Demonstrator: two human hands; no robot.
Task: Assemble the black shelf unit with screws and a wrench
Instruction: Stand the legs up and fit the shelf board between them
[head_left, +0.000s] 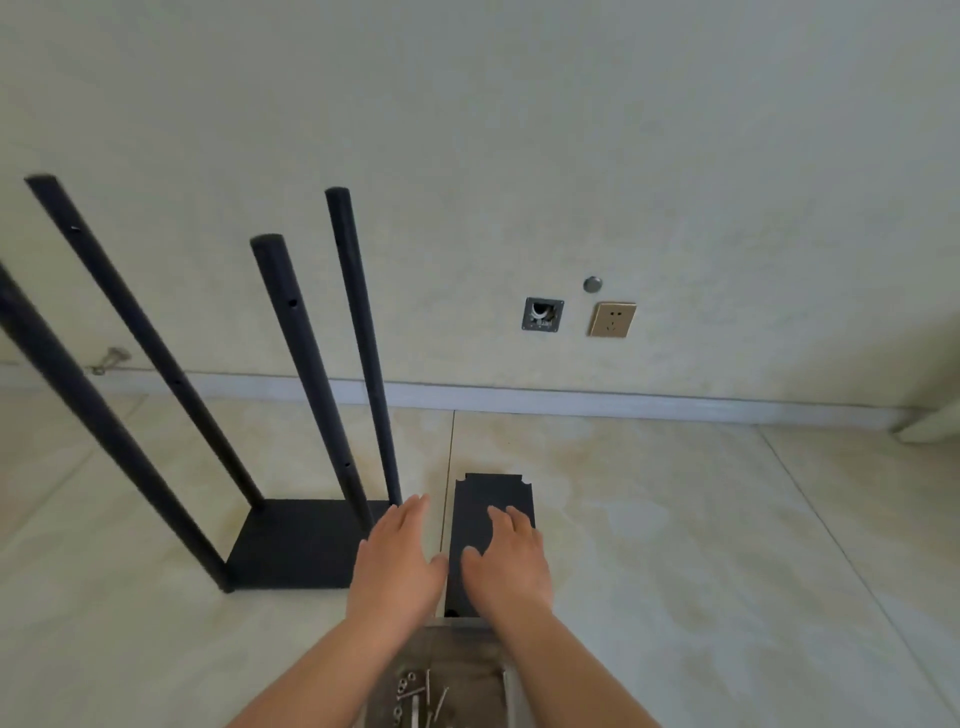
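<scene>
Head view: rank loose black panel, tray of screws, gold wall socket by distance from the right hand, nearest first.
1. Loose black panel: on the floor directly under the right hand.
2. Tray of screws: just behind the wrist, toward the person.
3. Gold wall socket: far ahead, low on the wall.

Black shelf panel (491, 499) and poles (306, 364); cream floor tiles (675, 545); seemingly gold socket (612, 319).

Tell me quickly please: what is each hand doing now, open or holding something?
Left hand: open, fingers straight, holding nothing.
Right hand: open, over the loose flat black rectangular shelf panel; contact cannot be told.
</scene>
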